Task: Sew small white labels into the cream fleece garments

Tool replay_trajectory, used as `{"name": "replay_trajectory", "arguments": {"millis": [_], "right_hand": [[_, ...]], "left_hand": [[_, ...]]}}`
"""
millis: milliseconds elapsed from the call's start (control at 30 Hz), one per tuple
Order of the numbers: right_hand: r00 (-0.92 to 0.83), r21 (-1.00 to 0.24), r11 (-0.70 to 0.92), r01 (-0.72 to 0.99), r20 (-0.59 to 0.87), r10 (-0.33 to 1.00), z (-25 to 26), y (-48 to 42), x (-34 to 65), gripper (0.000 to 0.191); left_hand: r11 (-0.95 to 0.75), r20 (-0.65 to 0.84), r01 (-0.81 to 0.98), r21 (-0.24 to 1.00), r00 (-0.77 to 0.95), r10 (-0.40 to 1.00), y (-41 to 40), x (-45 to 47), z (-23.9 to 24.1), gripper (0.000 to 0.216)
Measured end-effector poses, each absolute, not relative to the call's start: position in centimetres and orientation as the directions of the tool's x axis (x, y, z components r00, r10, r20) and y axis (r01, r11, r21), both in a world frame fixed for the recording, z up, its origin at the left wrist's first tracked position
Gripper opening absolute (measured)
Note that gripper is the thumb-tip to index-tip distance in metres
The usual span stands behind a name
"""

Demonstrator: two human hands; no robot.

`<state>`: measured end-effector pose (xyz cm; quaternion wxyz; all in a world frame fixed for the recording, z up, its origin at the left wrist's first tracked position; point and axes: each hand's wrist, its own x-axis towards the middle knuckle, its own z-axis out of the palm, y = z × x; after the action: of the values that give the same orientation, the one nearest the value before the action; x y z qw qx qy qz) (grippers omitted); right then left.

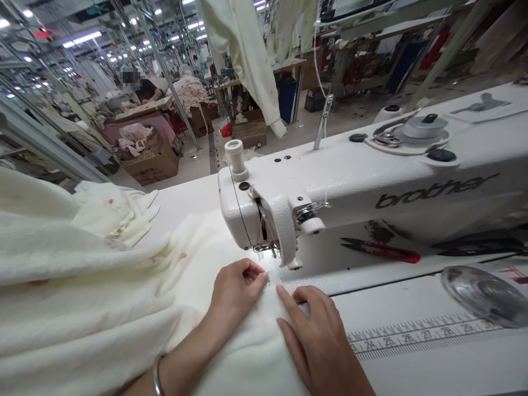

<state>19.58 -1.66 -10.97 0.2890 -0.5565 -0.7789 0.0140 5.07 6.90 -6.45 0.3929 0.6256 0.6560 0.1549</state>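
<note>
Cream fabric (247, 352) with faint pinkish spots spreads under both hands and up to the needle of a white sewing machine (264, 209). My left hand (237, 289) has thumb and forefinger pinched at the edge of a small white label (272, 276), which lies on the fabric just in front of the presser foot (270, 252). Flat on the cloth to the right, my right hand (315, 330) has its fingers apart, the forefinger tip beside the label. A metal bangle (157, 377) circles my left wrist.
Red-handled thread snips (381, 250) lie on the bed behind the right hand. A clear round dish (487, 294) stands right, above a printed ruler strip (412, 335). More cream fabric (111, 212) is heaped left. Beyond, a co-worker (142, 91) sits near a cardboard box (150, 159).
</note>
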Motion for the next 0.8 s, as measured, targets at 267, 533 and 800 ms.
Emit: {"name": "replay_trajectory", "arguments": {"millis": [267,533,800], "right_hand": [[-0.201,-0.325,0.392,0.861,0.489,0.849,-11.4,-1.8,19.7,0.038],[-0.188,-0.317,0.403,0.859,0.536,0.823,-11.5,-1.9,19.4,0.038],[-0.188,-0.324,0.394,0.860,0.517,0.835,-11.4,-1.7,19.3,0.038]], "left_hand": [[-0.340,0.055,0.823,0.455,0.355,0.933,5.4,3.6,-4.4,0.029],[-0.841,0.167,0.521,0.144,0.825,0.539,3.4,1.0,-5.6,0.050],[-0.856,0.128,0.509,0.088,0.847,0.516,3.9,0.2,-6.6,0.050]]}}
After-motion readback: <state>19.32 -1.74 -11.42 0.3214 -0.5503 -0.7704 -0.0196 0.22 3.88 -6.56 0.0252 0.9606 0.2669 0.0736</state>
